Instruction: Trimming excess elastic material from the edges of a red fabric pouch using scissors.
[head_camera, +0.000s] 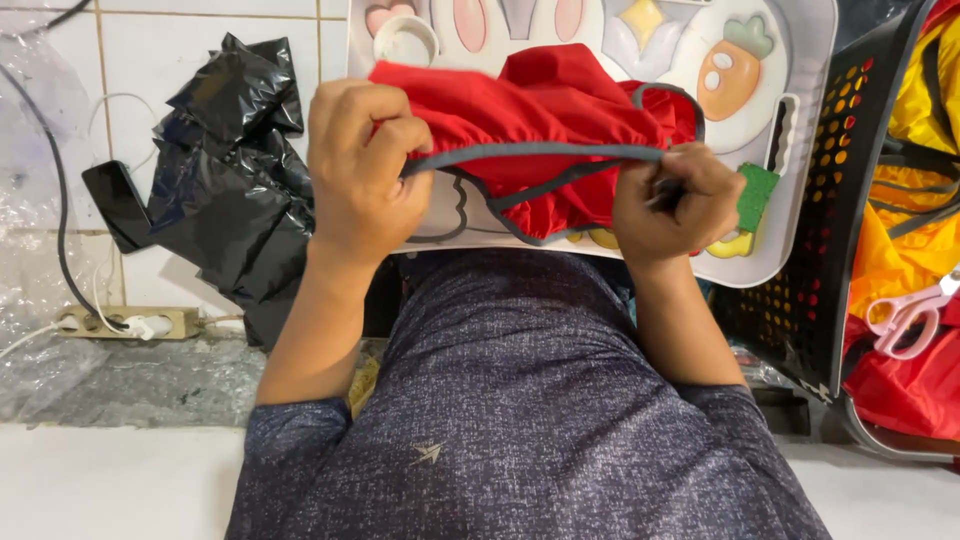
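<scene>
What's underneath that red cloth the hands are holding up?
Under the red cloth lies a white tray table with cartoon pictures, a carrot among them. Its middle is covered by the cloth, the left hand and right hand.

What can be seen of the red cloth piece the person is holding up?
The red cloth piece is a soft, thin-looking fabric item, bunched and wrinkled, edged with a narrow grey binding that runs along its rim and loops at the upper right corner. The left hand grips its left end in a closed fist; the right hand pinches the binding at the right, pulling it taut between them. It hangs in front of a white tray with cartoon pictures, above the person's lap.
</scene>
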